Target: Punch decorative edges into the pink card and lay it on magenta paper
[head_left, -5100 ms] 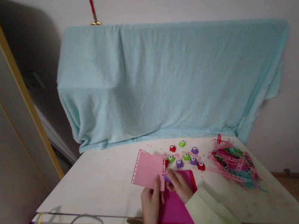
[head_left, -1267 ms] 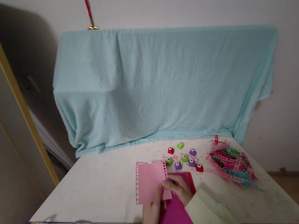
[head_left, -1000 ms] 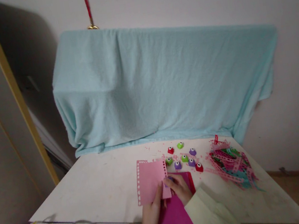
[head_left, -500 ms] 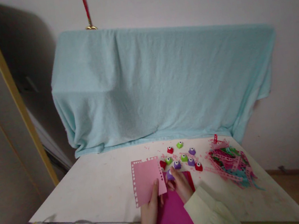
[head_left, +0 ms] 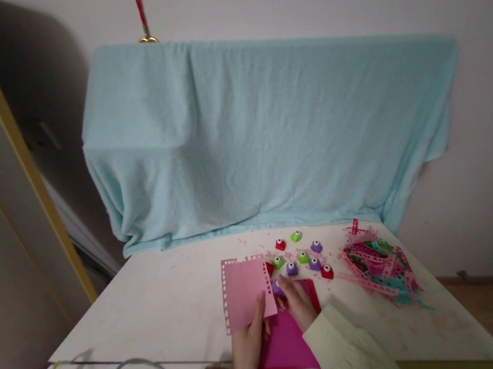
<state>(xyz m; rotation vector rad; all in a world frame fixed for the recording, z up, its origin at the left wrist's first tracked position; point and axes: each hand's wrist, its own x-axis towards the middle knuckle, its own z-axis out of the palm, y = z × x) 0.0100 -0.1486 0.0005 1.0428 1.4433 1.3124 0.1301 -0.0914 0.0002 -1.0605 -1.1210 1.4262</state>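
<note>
My left hand (head_left: 252, 339) pinches a sheet of pink paper (head_left: 245, 294), thumb on top. Small punched holes line its left, top and right edges. At the paper's right edge, my right hand (head_left: 295, 301) grips a small purple paper punch (head_left: 277, 287) with its thumb on the top. Whether the paper sits in the punch's slot cannot be made out. Beneath both hands lie magenta sheets (head_left: 286, 346) with a red edge showing. Just beyond are several more punches, among them a green punch (head_left: 303, 257), a purple punch (head_left: 315, 264) and a red punch (head_left: 326, 272).
A tangled heap of punched paper strips (head_left: 383, 265) lies on the right of the white table (head_left: 154, 311). Tiny pink paper bits are scattered around the punches. Behind hangs a light blue cloth (head_left: 276, 136). A grey cable (head_left: 129, 363) loops at the front left edge.
The pink paper has shifted slightly to the right and up in view, its right edge closer to the purple punch. Both hands keep their hold.
</note>
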